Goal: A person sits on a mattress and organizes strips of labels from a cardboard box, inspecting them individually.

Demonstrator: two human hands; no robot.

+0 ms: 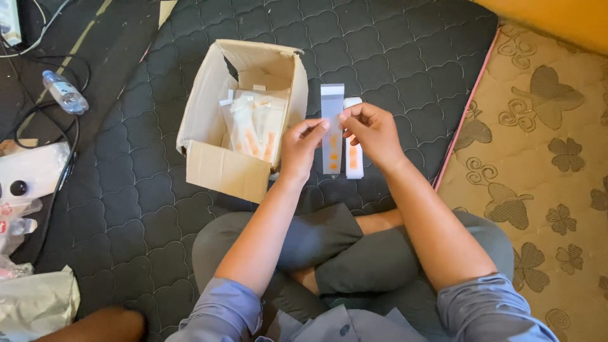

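- Now both hands, left hand (297,147) and right hand (372,132), pinch one clear bag (332,136) above the mattress (392,57).
- Many bags already sit in the box (209,120).
- One bag (353,158) lies beside it.

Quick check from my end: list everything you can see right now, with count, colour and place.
clear sleeve: one, transparent with orange pieces, pinched by both hands
white packet: one, white and orange, on mattress behind the sleeve
cardboard box: one, brown, open, holding more packets
dark mattress: one, quilted black
floral mat: one, tan, far right
water bottle: one, clear, upper left
black cable: left edge
left hand: on sleeve
right hand: on sleeve
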